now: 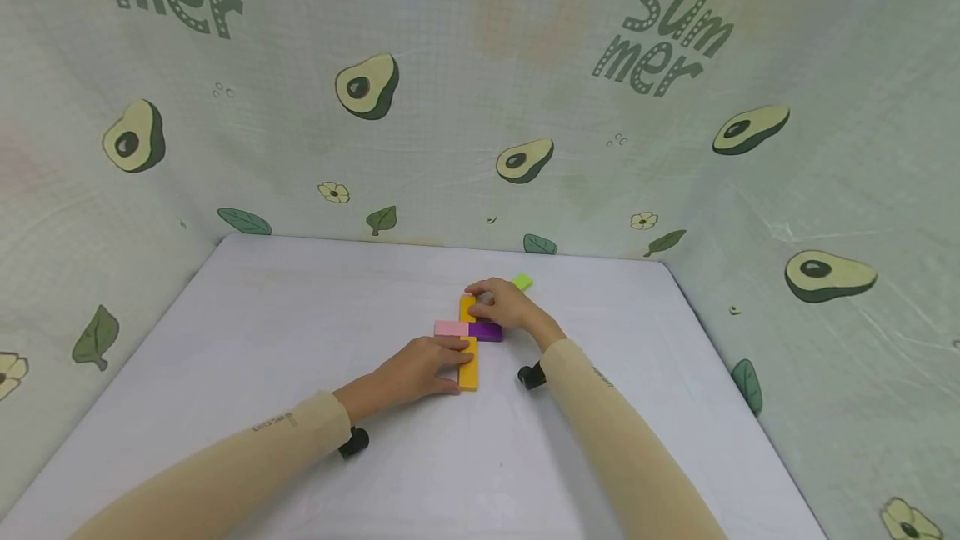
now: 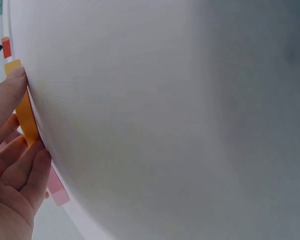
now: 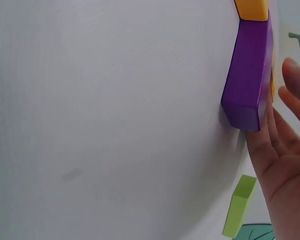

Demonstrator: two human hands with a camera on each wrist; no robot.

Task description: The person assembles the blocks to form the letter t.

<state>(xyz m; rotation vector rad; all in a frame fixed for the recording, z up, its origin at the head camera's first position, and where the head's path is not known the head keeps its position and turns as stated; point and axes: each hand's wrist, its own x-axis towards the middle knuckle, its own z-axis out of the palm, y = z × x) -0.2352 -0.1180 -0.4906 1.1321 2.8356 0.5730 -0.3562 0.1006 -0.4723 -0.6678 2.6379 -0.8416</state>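
Observation:
On the white table in the head view, four-armed like a cross, lie a near orange block (image 1: 468, 375), a far orange block (image 1: 467, 309), a pink block (image 1: 450, 328) and a purple block (image 1: 487, 332). My left hand (image 1: 420, 369) holds the near orange block, fingertips over its top and thumb low at its left side. The left wrist view shows thumb and fingers along that block (image 2: 26, 115). My right hand (image 1: 508, 305) pinches the far orange block between thumb and fingers. In the right wrist view the purple block (image 3: 247, 65) partly hides its fingers.
A lime green block (image 1: 522, 281) lies behind the right hand. The left wrist view has a small red piece (image 2: 6, 47) near the orange block's end. Printed cloth (image 1: 442, 107) walls the table at the back and both sides.

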